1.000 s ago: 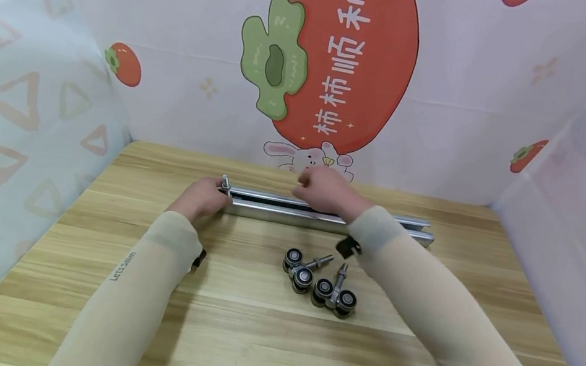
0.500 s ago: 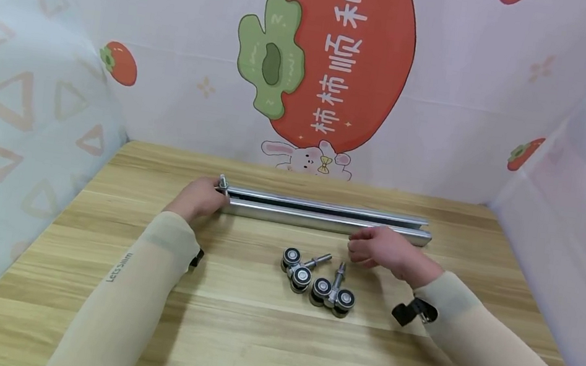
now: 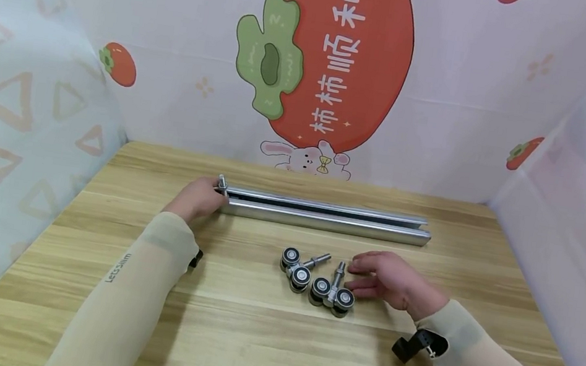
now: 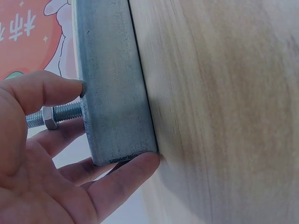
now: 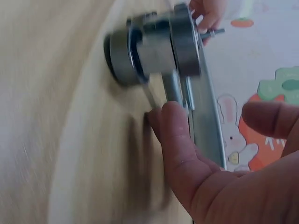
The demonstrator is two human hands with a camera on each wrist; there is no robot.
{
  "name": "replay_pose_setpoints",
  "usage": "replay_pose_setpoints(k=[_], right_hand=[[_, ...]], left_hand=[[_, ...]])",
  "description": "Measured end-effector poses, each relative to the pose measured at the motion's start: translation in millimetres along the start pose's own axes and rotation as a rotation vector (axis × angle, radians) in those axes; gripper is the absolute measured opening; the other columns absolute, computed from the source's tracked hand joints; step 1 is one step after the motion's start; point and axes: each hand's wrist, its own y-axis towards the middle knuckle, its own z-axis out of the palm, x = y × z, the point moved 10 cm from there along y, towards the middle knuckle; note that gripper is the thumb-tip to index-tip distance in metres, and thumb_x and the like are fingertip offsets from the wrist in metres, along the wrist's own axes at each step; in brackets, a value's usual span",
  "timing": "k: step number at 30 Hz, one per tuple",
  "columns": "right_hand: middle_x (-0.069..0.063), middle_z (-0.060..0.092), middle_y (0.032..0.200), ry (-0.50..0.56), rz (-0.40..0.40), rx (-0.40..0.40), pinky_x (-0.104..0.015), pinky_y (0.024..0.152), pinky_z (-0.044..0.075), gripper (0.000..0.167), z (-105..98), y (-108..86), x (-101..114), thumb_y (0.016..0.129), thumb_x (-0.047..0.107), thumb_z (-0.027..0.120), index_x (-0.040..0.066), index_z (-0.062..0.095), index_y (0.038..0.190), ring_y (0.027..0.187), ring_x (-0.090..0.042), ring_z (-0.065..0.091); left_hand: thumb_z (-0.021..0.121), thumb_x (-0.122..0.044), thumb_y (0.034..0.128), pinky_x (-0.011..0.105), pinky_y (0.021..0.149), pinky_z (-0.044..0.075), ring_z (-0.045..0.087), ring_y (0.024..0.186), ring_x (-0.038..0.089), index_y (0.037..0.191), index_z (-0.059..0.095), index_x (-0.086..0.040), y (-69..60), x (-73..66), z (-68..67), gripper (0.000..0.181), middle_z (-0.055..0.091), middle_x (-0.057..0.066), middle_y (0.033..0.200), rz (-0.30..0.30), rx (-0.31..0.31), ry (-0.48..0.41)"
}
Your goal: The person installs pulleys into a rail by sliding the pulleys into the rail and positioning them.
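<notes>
My left hand grips the left end of a silvery metal channel rail lying lengthwise near the back of the table. In the left wrist view, the thumb presses on the rail's edge and a finger touches its end corner. A threaded bolt with a nut sticks out of the slot there, between thumb and fingers. Two roller trolleys, a left one and a right one, lie before the rail. My right hand is beside the right trolley's threaded stem, fingers extended, thumb apart in the right wrist view.
The wood-grain table ends at a printed back curtain just behind the rail. Pale curtains hang on both sides. A black strap mount sits on the right wrist.
My right hand has come from above the rail, down and right, then nearer to the right trolley's stem. The left hand stays at the rail's end; rail and trolleys have not moved.
</notes>
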Motion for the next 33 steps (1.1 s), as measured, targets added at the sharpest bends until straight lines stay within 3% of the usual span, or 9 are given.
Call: replay_pose_setpoints(k=[10, 15, 19, 26, 33], right_hand=[[-0.028, 0.027, 0.149, 0.117, -0.003, -0.002, -0.046, 0.087, 0.053, 0.064, 19.7, 1.6, -2.1, 0.098, 0.007, 0.049, -0.011, 0.018, 0.151, 0.109, -0.046, 0.058], [-0.026, 0.029, 0.149, 0.128, -0.016, -0.024, -0.04, 0.084, 0.053, 0.06, 21.5, 5.2, 0.1, 0.098, 0.008, 0.049, -0.012, 0.024, 0.149, 0.106, -0.043, 0.058], [-0.024, 0.039, 0.14, 0.129, -0.014, -0.034, -0.036, 0.08, 0.051, 0.055, 21.2, 8.9, -0.8, 0.097, 0.009, 0.05, -0.011, 0.031, 0.145, 0.097, -0.035, 0.06], [-0.016, 0.059, 0.108, 0.115, 0.0, -0.027, -0.034, 0.078, 0.051, 0.039, 23.1, 13.6, -3.6, 0.096, 0.008, 0.052, -0.012, 0.045, 0.129, 0.092, -0.029, 0.061], [-0.014, 0.06, 0.099, 0.15, -0.001, -0.023, -0.033, 0.078, 0.051, 0.034, 26.6, 15.1, -7.4, 0.099, 0.006, 0.049, -0.012, 0.046, 0.127, 0.086, -0.025, 0.061]], left_hand=[[0.056, -0.026, 0.0958, 0.057, 0.103, 0.036, 0.048, 0.114, 0.037, 0.131, 0.055, -0.004, 0.2, 1.2, 1.7, 0.042, 0.055, 0.021, 0.13, 0.003, 0.0, 0.004], [0.055, -0.027, 0.0971, 0.058, 0.105, 0.034, 0.046, 0.121, 0.038, 0.144, 0.047, -0.004, -1.0, 2.5, 1.6, 0.053, 0.05, 0.023, 0.139, -0.012, 0.009, -0.018], [0.055, -0.027, 0.0977, 0.058, 0.108, 0.031, 0.043, 0.128, 0.041, 0.15, 0.04, -0.002, -0.8, 2.6, 1.0, 0.06, 0.045, 0.024, 0.145, -0.012, 0.012, -0.027], [0.057, -0.028, 0.0969, 0.058, 0.108, 0.03, 0.041, 0.13, 0.041, 0.15, 0.04, -0.002, 1.0, 4.3, 0.4, 0.062, 0.046, 0.024, 0.144, -0.018, 0.003, -0.026], [0.058, -0.028, 0.0953, 0.055, 0.103, 0.037, 0.048, 0.115, 0.036, 0.13, 0.056, -0.006, 1.5, 2.8, 0.3, 0.042, 0.055, 0.019, 0.13, -0.004, -0.006, -0.025]])
